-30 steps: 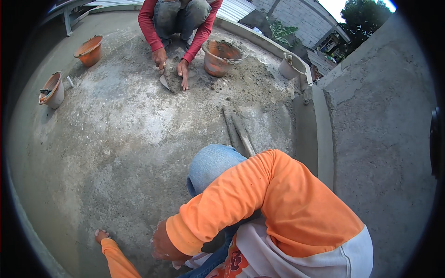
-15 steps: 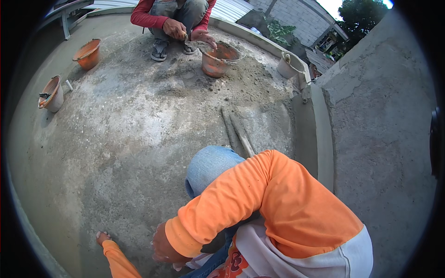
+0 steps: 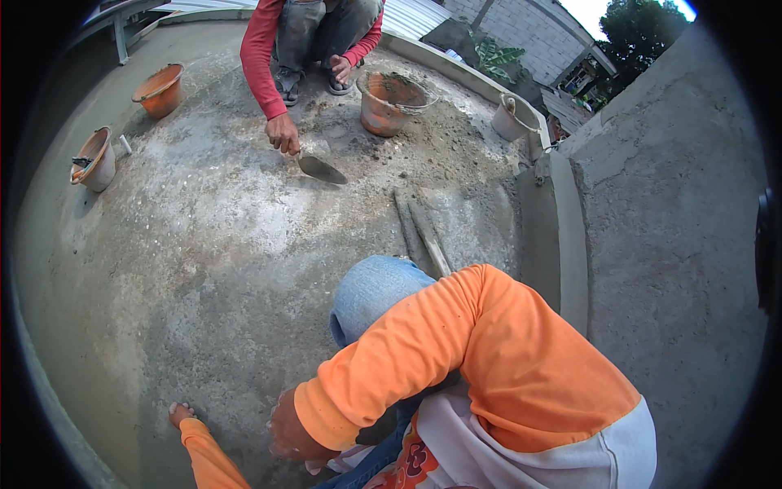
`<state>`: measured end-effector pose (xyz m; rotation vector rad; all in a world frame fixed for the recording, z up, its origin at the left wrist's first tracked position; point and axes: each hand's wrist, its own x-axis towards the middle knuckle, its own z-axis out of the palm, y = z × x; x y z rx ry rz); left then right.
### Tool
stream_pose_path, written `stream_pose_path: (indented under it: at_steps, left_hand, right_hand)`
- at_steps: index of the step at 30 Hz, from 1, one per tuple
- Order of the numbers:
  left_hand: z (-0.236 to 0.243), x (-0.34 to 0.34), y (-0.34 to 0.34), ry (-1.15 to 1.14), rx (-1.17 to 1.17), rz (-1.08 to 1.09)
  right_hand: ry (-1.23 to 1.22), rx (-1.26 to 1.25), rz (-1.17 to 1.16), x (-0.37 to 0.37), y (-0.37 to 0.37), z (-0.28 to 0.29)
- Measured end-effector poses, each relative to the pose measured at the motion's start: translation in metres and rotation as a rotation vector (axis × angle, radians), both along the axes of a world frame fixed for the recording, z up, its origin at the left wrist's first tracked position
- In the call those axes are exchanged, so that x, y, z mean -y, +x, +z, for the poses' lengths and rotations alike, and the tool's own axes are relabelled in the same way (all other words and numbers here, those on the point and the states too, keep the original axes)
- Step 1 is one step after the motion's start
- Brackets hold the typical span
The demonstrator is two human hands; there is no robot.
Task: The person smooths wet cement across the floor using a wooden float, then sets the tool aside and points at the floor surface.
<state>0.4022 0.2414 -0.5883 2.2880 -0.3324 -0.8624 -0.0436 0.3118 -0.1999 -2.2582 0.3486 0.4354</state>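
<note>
My left hand rests on the grey cement floor at lower left, its short stretch of visible fingers apart and nothing seen in them. To its right, my right hand is low by the floor, fingers curled down; what they grip, if anything, is hidden beneath the hand. An orange sleeve bends across the view above it. My denim-covered knee juts forward behind that sleeve. Ahead, a co-worker's hand holds a trowel out over the floor.
The co-worker squats beside an orange-stained bucket and loose mortar. Long rods lie beyond my knee. An orange bucket and a pale bucket stand far left, another pale bucket far right. A cement wall rises at right.
The co-worker's trowel has moved from beside the bucket down and left over the floor, and the other hand has drawn back from the bucket. My hands have barely shifted.
</note>
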Motion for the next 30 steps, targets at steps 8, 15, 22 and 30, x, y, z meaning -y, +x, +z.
stream_pose_path:
  at_steps: [8, 15, 22, 30]
  left_hand:
    - [-0.001, -0.004, 0.013, 0.064, -0.024, -0.021]
    - [-0.012, -0.007, 0.025, 0.036, 0.01, -0.012]
    - [-0.008, -0.006, 0.014, -0.021, -0.011, 0.006]
    - [-0.021, 0.008, 0.009, -0.013, -0.038, 0.049]
  right_hand:
    - [-0.024, 0.01, 0.009, -0.001, 0.003, 0.003]
    - [-0.045, 0.039, -0.012, -0.003, 0.005, -0.003]
    - [-0.034, -0.001, 0.003, -0.001, 0.002, 0.0]
    - [-0.071, 0.045, -0.08, -0.006, 0.0, -0.01]
